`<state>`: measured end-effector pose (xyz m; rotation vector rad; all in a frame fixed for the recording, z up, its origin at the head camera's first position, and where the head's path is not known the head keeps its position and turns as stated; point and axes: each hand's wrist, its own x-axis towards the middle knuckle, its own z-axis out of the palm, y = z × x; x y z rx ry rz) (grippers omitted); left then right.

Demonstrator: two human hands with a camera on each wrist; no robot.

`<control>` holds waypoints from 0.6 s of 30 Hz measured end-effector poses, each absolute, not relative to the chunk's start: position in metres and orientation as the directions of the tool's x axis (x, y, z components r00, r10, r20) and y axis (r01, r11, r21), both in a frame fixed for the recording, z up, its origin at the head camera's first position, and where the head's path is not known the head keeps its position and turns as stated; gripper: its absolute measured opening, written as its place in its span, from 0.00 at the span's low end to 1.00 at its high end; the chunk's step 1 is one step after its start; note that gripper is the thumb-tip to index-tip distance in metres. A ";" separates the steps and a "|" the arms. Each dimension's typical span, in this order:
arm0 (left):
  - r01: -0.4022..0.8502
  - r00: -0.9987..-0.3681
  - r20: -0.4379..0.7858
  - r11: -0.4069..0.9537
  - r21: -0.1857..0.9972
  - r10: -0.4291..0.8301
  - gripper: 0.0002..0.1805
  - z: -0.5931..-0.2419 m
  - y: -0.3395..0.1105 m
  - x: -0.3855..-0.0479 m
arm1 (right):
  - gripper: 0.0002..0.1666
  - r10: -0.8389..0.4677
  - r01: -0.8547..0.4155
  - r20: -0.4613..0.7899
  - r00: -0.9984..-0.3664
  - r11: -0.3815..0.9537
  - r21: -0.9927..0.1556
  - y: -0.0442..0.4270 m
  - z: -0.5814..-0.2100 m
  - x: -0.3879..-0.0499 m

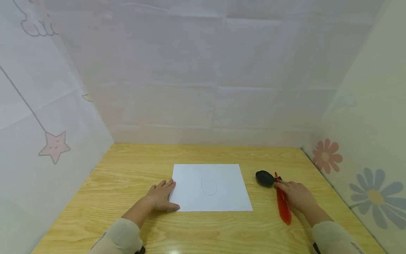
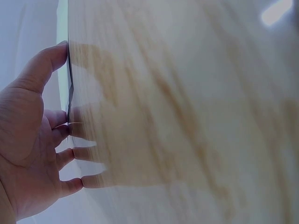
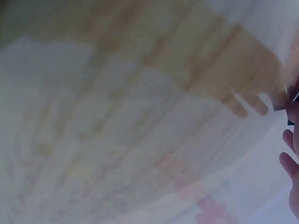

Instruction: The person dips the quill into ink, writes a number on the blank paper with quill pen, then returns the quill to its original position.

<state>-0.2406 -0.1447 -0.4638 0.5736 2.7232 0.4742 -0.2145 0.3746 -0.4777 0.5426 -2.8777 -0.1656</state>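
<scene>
A sheet of white paper point(image 1: 187, 176) lies on the table with a thin "6" drawn on it. My left hand point(image 1: 160, 196) rests at its left edge, fingers spread, thumb on the near-left corner. In the left wrist view the left hand point(image 2: 32, 135) has its fingertips down on the tabletop. Right of the paper, my right hand point(image 1: 296, 194) pinches a red feather pen point(image 1: 283, 206), its tip pointing away from me. A black rounded object with a narrow neck point(image 1: 264, 178) lies beside the fingers. Only part of the right hand point(image 3: 293, 154) shows in the right wrist view.
The wood-grain table point(image 1: 209, 231) is bounded by a pale cloth backdrop point(image 1: 203, 88) at the back. Cloth walls stand on both sides, with a printed star point(image 1: 54, 146) on the left and printed flowers point(image 1: 375, 197) on the right.
</scene>
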 end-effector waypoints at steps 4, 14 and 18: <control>0.325 -0.875 -0.234 0.872 0.365 0.424 0.54 -0.461 -0.144 -0.238 | 0.25 -0.372 -0.349 0.165 -0.914 0.925 0.150 0.374 -0.478 -0.215; 0.326 -0.875 -0.215 0.857 0.399 0.433 0.56 -0.473 -0.146 -0.243 | 0.25 -0.358 -0.339 0.135 -0.924 0.930 0.145 0.376 -0.481 -0.216; 0.325 -0.876 -0.213 0.855 0.403 0.433 0.56 -0.475 -0.146 -0.243 | 0.25 -0.353 -0.339 0.174 -0.919 0.935 0.104 0.377 -0.481 -0.216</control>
